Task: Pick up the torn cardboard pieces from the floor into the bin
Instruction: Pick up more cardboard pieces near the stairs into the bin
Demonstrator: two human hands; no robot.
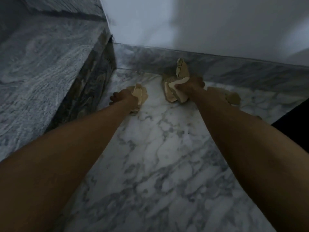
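Observation:
Both my arms reach down to a white marble floor (pixel 160 148). My left hand (pixel 122 98) grips a small bunch of torn tan cardboard pieces (pixel 141 95) low over the floor. My right hand (pixel 189 87) grips a larger bundle of cardboard pieces (pixel 173 87), with one torn strip (pixel 182 67) sticking up against the skirting. Another cardboard piece (pixel 233 97) lies on the floor just right of my right wrist, partly hidden by the forearm. No bin is in view.
A grey marble step (pixel 50 67) rises on the left, its dark riser (pixel 87 91) close to my left hand. A marble skirting (pixel 234 67) and a white wall (pixel 200 22) close off the far side. A dark shape (pixel 297 118) sits at the right edge.

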